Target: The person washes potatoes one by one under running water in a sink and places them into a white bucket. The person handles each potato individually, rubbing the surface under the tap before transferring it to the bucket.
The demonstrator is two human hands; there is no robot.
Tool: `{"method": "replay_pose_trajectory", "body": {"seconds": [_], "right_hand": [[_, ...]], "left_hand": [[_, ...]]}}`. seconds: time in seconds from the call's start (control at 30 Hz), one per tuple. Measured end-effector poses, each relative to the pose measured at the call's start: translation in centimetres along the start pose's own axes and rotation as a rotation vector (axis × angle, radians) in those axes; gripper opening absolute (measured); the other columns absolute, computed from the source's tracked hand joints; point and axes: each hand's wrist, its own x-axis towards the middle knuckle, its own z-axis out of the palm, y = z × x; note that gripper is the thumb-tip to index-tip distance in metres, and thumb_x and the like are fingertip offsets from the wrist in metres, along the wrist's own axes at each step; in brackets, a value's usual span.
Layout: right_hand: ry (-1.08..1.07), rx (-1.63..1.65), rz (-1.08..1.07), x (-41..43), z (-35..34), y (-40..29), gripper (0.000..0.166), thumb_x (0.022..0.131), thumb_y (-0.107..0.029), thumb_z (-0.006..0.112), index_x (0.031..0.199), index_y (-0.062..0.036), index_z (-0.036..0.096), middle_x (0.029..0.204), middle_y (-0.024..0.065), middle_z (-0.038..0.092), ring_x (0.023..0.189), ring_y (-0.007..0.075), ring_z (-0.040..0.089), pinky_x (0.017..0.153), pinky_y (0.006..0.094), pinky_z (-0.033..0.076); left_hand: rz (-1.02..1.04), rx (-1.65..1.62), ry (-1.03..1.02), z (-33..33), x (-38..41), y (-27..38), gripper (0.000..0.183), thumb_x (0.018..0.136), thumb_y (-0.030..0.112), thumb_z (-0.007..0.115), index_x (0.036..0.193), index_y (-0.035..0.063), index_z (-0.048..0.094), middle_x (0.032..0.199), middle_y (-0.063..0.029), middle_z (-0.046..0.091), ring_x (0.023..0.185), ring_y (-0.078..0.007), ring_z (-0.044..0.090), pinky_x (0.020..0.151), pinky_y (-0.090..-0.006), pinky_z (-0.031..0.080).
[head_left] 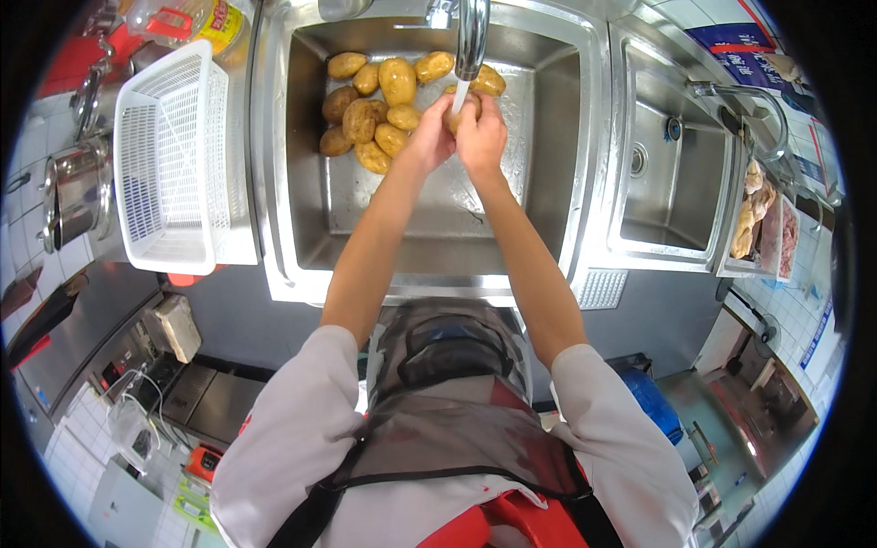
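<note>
Under the running stream of a chrome faucet (471, 41), my left hand (433, 133) and my right hand (482, 133) hold one potato (453, 122) between them. The hands cover much of it. Both are inside a large stainless steel sink (438, 257). Several wet potatoes (397, 81) lie in a group on the sink floor, left of my hands, some with browner skin (359, 121). Another potato (489, 81) rests just beyond my right hand, behind the faucet stream. A small dark strand lies on the sink floor, nearer to me.
A white perforated plastic basket (212, 164) stands on the counter left of the sink. Behind it is a clear plastic bottle (195, 24). At right are a smaller sink (668, 240) with its own faucet (774, 116) and containers of raw meat (788, 236).
</note>
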Motion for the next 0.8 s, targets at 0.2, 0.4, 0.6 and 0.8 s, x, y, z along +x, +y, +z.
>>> {"method": "replay_pose_trajectory", "body": {"seconds": [0.2,0.4,0.6,0.8], "right_hand": [[-0.050,-0.109,-0.397,-0.4,0.0,-2.2,0.030,0.088,-0.025,0.061,0.107,-0.0034,0.065,0.102,0.0219,0.063,0.093,0.0413,0.063,0.081,0.0488,0.051],[-0.123,0.094,-0.453,0.9,-0.9,-1.9,0.029,0.082,-0.022,0.068,0.101,-0.0005,0.068,0.093,0.0201,0.066,0.087,0.0376,0.065,0.079,0.0444,0.052],[-0.094,0.443,0.516,2.4,-0.2,-2.3,0.021,0.084,-0.018,0.064,0.090,0.0000,0.071,0.087,0.0145,0.071,0.078,0.0241,0.066,0.070,0.0366,0.050],[-0.064,0.613,0.613,2.9,-0.2,-3.1,0.024,0.083,-0.021,0.067,0.080,0.0030,0.071,0.076,0.0085,0.068,0.069,0.0165,0.061,0.065,0.0327,0.049]], "left_hand": [[-0.149,-0.146,0.110,2.6,-2.0,2.3,0.042,0.095,0.052,0.045,0.108,0.0166,0.062,0.099,-0.0031,0.064,0.092,-0.0180,0.061,0.081,-0.0357,0.050],[-0.031,0.057,0.192,1.5,-1.3,1.8,0.041,0.092,0.053,0.046,0.099,0.0161,0.063,0.069,0.0004,0.056,0.050,-0.0118,0.048,0.038,-0.0279,0.030],[0.482,1.122,0.704,4.2,-2.4,0.3,0.068,0.091,0.059,0.049,0.096,-0.0076,0.056,0.084,-0.0352,0.064,0.090,-0.0526,0.061,0.084,-0.0528,0.047],[0.552,0.914,0.779,6.5,-3.6,-0.2,0.065,0.090,0.052,0.056,0.110,-0.0097,0.048,0.098,-0.0352,0.063,0.096,-0.0493,0.062,0.085,-0.0511,0.047]]}}
